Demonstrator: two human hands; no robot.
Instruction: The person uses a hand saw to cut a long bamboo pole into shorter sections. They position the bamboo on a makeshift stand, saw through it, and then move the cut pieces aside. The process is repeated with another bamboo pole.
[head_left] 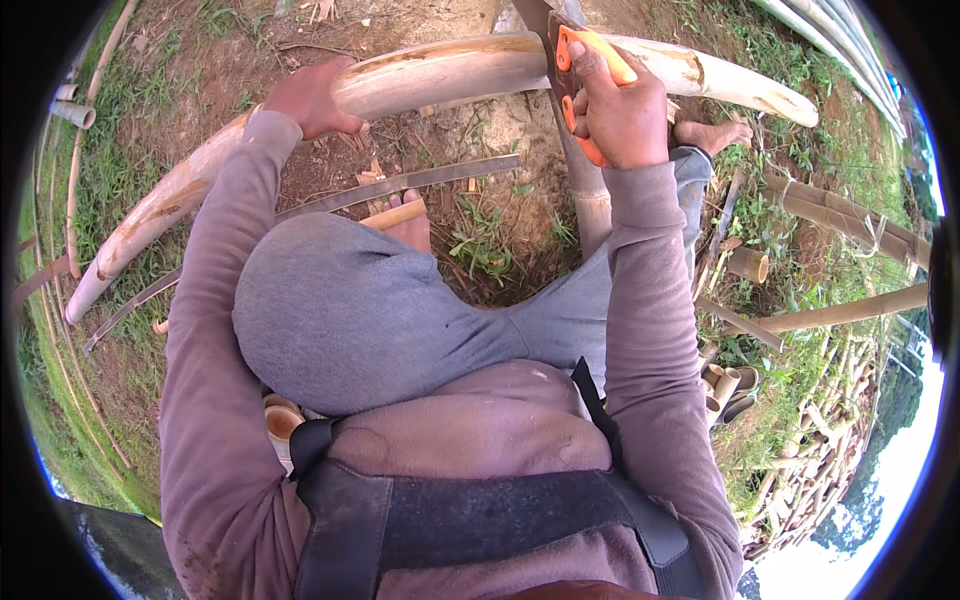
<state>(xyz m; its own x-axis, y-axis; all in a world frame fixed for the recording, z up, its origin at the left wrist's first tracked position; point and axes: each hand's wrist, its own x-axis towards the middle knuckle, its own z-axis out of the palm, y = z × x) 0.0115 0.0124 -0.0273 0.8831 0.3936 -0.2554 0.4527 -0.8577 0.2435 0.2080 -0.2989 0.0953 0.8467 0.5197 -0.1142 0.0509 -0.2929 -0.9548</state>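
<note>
A long pale bamboo pole stretches across the far side in front of me, curved by the lens. My left hand is wrapped over its left part and grips it. In my right hand is a hand saw with an orange handle, my fingers closed around the grip. The saw's blade lies across the pole, right of its middle. How deep the teeth sit in the bamboo cannot be seen. Beneath the pole near the saw stands a bamboo post.
A split bamboo strip lies between my feet and the pole. Bamboo poles tied with string lie at right, near short cut pieces. A heap of bamboo offcuts covers the grass at lower right. My bare feet flank the workspace.
</note>
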